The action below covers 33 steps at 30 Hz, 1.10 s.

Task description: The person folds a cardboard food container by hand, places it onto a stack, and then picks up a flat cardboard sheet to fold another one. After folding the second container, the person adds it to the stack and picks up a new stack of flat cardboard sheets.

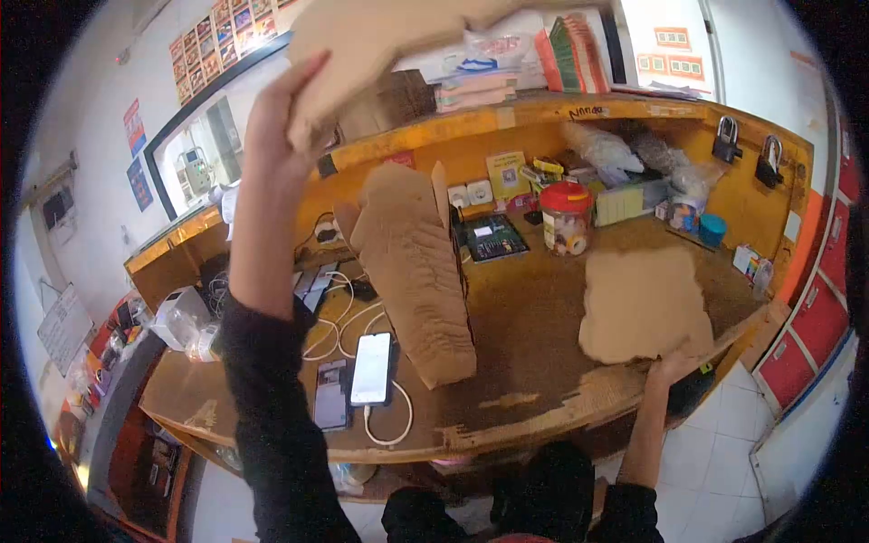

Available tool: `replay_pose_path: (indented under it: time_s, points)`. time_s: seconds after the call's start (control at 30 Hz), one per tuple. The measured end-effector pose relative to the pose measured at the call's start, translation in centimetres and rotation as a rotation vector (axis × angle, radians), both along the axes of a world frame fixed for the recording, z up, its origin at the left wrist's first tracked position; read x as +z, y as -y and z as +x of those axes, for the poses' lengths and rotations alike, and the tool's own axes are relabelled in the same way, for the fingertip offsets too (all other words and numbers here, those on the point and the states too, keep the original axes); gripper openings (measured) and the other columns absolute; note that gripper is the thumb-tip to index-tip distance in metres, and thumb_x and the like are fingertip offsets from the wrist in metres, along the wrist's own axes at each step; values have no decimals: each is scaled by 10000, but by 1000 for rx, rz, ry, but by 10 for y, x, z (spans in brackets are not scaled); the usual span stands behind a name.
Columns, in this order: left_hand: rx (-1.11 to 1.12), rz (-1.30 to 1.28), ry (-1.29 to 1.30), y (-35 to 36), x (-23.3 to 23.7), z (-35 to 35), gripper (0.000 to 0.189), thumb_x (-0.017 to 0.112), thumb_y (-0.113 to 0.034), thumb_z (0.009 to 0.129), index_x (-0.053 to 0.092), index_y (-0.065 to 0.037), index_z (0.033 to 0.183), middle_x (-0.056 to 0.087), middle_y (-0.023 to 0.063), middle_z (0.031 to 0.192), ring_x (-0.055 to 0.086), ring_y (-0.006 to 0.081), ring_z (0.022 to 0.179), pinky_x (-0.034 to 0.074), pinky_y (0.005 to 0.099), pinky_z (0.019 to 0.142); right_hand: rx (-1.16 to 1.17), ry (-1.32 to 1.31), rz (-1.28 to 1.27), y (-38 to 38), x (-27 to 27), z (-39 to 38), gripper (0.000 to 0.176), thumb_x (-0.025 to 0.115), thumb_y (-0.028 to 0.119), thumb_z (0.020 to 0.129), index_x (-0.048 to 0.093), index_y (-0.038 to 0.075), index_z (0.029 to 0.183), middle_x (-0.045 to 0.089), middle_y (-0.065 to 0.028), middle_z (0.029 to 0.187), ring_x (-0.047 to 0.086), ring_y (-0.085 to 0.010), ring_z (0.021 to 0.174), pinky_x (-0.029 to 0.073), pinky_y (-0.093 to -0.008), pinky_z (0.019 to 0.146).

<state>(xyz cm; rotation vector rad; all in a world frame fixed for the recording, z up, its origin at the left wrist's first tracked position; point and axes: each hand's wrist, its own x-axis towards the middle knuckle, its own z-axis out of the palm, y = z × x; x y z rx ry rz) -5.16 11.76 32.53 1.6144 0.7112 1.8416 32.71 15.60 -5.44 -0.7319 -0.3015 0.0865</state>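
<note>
High at the upper left, my left hand [282, 127] is closed on the lower corner of a large brown paper piece [362, 45], which runs out past the top of the view. My right hand [672, 364] is at the desk's front edge, fingers closed on the near edge of a second brown paper piece [644, 303] with wavy edges, which lies flat on the desk. Between my arms, a long stack of overlapping brown paper pieces [416, 281] leans across the desk.
Left of the stack, a lit phone [371, 369] on a white cable lies beside a darker phone [332, 395]. Toward the back are a circuit board [493, 237] and a red-lidded jar [568, 220]. Padlocks [727, 140] hang on the desk's yellow back wall [715, 122].
</note>
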Motion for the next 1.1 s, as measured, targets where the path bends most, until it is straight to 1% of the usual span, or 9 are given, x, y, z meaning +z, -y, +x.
replay_pose_path:
  time_s: [0.07, 0.27, 0.47, 0.53, 0.73, 0.83, 0.9, 1.03, 1.1]
  points:
    - [-132, 213, -20, -38, 18, -20, 245, 527, -127, 769, 501, 27, 958, 557, 99, 867, 561, 159, 749, 467, 248, 640, -254, 201, -579, -6, -9, 2, 481, 489, 264, 816, 362, -80, 1127, 404, -191, 1134, 411, -263, 1023, 363, -352, 845]
    - [-125, 317, 267, -165, 66, -60, 298, 543, -43, 738, 418, 41, 996, 509, 133, 942, 539, 244, 821, 480, 315, 623, -263, 473, -857, -14, -44, 24, 483, 490, 273, 815, 374, -73, 1132, 404, -211, 1149, 426, -273, 1012, 357, -332, 844]
    - [-205, 79, 505, -293, 55, -79, 194, 496, -54, 771, 438, 31, 936, 504, 127, 869, 509, 241, 807, 464, 340, 653, 147, 341, -382, -22, -60, 43, 423, 468, 284, 817, 435, -4, 1125, 341, -178, 1213, 329, -289, 1102, 251, -376, 932]
    - [-242, -43, 577, -311, 46, -83, 159, 485, -59, 781, 452, 28, 909, 501, 124, 844, 498, 232, 807, 457, 326, 654, -165, 447, -626, -28, -65, 48, 465, 476, 284, 815, 385, -10, 1163, 350, -167, 1211, 354, -275, 1083, 288, -373, 910]
    - [-175, 30, 232, -340, 43, -97, 173, 523, -145, 798, 489, 22, 828, 499, 94, 819, 474, 189, 794, 406, 264, 573, -82, 329, -606, -32, -81, 60, 556, 487, 289, 809, 283, -20, 1225, 339, -172, 1222, 353, -264, 1099, 321, -370, 890]
    - [225, 32, -31, -334, 33, -94, 203, 532, -162, 799, 482, 32, 830, 511, 93, 840, 472, 174, 761, 398, 262, 588, -56, 404, -597, -31, -74, 53, 542, 480, 277, 817, 287, -31, 1219, 324, -177, 1232, 354, -264, 1102, 323, -358, 893]
    - [-71, 98, 302, -325, 21, -93, 269, 497, -190, 820, 445, 47, 937, 499, 126, 969, 500, 201, 803, 407, 259, 645, -48, 450, -590, -24, -63, 49, 532, 475, 268, 822, 289, -39, 1215, 314, -180, 1238, 356, -263, 1104, 324, -351, 895]
    - [-187, -30, 390, -285, 7, -124, 356, 473, -202, 831, 365, 29, 1079, 441, 152, 1093, 514, 242, 883, 409, 267, 705, 2, 263, -450, -19, -42, 27, 367, 465, 175, 834, 398, -40, 1123, 413, -163, 1132, 410, -236, 1032, 331, -329, 864]
    - [-278, 205, -62, -298, -5, -185, 386, 444, -169, 838, 310, -31, 1173, 429, 125, 1139, 445, 236, 1041, 416, 256, 809, -825, 956, -919, -34, -90, 64, 331, 450, 144, 841, 403, -46, 1107, 440, -156, 1098, 428, -221, 1003, 338, -317, 859]
